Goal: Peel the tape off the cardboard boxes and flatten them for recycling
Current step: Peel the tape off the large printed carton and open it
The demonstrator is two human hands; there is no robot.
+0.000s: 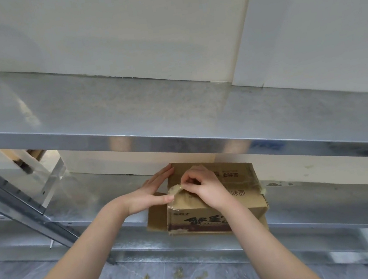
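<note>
Box [249,204] print under right hand [209,191]

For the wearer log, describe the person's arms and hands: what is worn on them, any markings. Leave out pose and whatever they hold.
No sleeves in view: the left forearm and right forearm are bare from the frame's lower edge to the wrists. The left hand and right hand show no gloves, rings, watch or bands. No markings are visible.
</note>
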